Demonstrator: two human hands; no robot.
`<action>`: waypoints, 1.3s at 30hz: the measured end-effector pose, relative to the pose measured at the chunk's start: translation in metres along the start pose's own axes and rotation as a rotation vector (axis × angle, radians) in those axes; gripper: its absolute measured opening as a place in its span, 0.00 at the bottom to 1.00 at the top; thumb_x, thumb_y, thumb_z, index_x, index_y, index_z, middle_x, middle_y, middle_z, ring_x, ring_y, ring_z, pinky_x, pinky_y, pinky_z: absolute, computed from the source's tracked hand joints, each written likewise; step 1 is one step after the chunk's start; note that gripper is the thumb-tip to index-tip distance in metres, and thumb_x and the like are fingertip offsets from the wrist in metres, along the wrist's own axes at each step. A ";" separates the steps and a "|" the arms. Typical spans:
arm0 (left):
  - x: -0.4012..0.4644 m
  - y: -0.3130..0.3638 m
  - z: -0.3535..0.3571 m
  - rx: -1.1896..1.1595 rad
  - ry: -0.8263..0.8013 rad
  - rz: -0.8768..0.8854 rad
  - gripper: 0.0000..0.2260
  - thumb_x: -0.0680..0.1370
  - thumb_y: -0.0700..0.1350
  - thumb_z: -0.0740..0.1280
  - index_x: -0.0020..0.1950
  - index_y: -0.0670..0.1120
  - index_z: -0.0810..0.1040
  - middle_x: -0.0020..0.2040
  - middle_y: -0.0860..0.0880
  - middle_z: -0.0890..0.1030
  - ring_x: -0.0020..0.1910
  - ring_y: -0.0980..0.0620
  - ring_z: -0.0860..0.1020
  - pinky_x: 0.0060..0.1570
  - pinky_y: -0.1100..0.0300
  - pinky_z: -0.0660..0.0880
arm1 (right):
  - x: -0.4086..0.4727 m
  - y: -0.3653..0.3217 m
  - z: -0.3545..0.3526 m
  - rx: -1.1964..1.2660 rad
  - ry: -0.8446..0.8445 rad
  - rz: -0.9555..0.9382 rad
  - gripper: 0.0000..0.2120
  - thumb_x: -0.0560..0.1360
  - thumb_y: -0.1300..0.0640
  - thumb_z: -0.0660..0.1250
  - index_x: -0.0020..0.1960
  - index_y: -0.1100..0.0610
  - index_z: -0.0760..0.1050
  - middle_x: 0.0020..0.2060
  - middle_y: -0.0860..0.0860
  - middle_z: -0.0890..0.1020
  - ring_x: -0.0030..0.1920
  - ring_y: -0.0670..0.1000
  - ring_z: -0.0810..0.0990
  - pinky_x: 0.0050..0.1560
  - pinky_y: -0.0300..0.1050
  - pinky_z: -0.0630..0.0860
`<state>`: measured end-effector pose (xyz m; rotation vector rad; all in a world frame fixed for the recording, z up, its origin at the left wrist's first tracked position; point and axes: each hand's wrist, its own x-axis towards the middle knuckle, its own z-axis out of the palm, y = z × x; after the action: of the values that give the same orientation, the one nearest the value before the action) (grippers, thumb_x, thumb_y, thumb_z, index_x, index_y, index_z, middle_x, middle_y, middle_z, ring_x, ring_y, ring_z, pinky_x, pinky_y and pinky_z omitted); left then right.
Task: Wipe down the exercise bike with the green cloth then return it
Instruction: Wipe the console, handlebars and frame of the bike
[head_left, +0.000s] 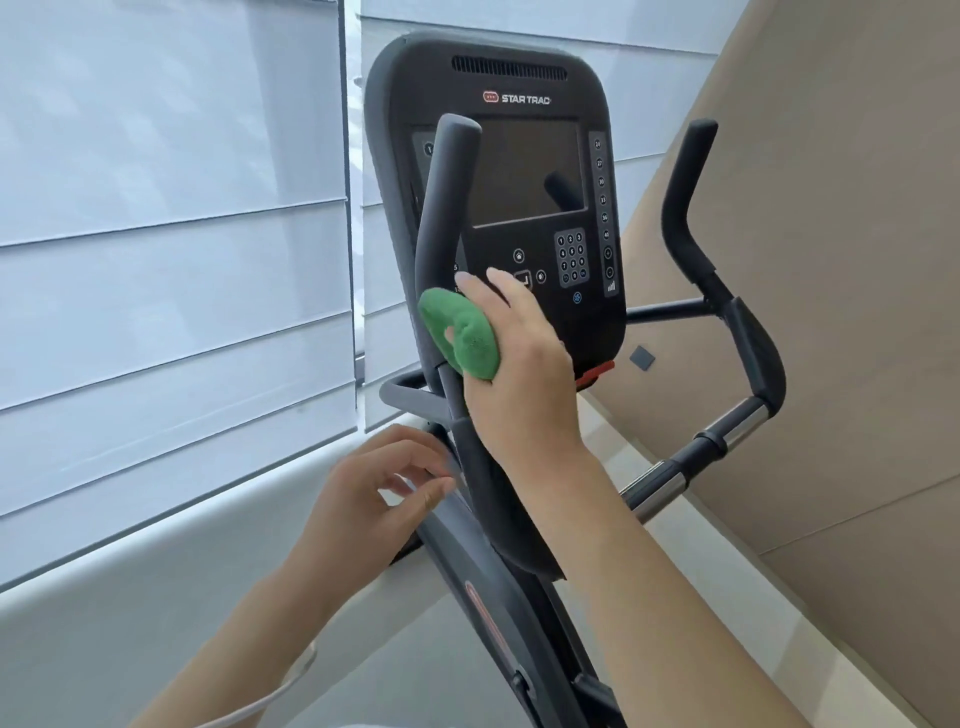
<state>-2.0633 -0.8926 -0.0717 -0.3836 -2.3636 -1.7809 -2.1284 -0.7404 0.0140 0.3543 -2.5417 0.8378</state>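
Black console, "STAR TRAC" lettering

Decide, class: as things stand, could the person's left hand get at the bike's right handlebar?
Probably not easily. The left hand sits low beside the left handlebar, and the right hand gripping the green cloth, its forearm and the console lie across the way to the right handlebar.

A single head-worn view looks forward and slightly down, tilted so the scene leans to one side. It sits close to the exercise bike, whose console fills the middle, with window blinds at left and both forearms entering from below.
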 end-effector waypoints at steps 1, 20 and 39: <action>-0.002 -0.001 -0.003 0.002 0.000 0.002 0.11 0.76 0.37 0.77 0.44 0.54 0.84 0.53 0.54 0.85 0.46 0.50 0.83 0.45 0.70 0.75 | 0.003 -0.008 0.011 -0.084 -0.108 0.019 0.30 0.80 0.53 0.74 0.80 0.49 0.69 0.78 0.55 0.71 0.75 0.58 0.72 0.72 0.59 0.76; -0.048 -0.066 -0.021 -0.139 -0.185 -0.043 0.03 0.78 0.46 0.74 0.47 0.55 0.84 0.50 0.51 0.85 0.45 0.48 0.83 0.46 0.57 0.80 | -0.147 0.025 -0.007 -0.117 -0.096 -0.009 0.19 0.74 0.59 0.70 0.63 0.49 0.85 0.75 0.44 0.74 0.76 0.55 0.67 0.77 0.54 0.67; -0.099 -0.007 0.017 -0.053 -0.206 0.003 0.09 0.79 0.39 0.75 0.49 0.54 0.83 0.50 0.52 0.84 0.44 0.49 0.83 0.47 0.66 0.77 | -0.227 0.094 -0.055 -0.135 -0.024 0.027 0.15 0.71 0.68 0.73 0.52 0.53 0.86 0.67 0.47 0.79 0.67 0.54 0.72 0.70 0.49 0.73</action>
<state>-1.9704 -0.8884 -0.1107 -0.6049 -2.4509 -1.8888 -1.9479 -0.6097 -0.1024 0.2888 -2.6136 0.6709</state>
